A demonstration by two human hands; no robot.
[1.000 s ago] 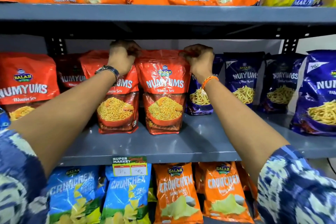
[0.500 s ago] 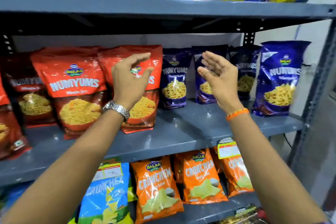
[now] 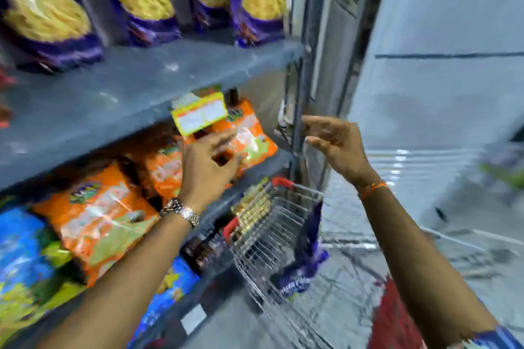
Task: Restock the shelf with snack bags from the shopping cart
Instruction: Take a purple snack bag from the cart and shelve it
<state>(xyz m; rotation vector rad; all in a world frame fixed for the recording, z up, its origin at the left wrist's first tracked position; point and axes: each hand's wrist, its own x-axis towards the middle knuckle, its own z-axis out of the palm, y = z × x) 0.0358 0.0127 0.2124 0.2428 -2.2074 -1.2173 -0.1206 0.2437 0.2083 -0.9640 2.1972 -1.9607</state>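
Cart newly visible, purple bag seemingly inside.

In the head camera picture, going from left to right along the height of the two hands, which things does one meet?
Orange snack bag → left hand → right hand → grey wall. Both hands are empty, fingers apart. The wire cart lies lower, between the two forearms.

A metal link wristwatch circled the wrist at centre frame. An orange thread band ringed the other wrist, right of centre. A blue-and-white patterned sleeve edged the lower right corner.
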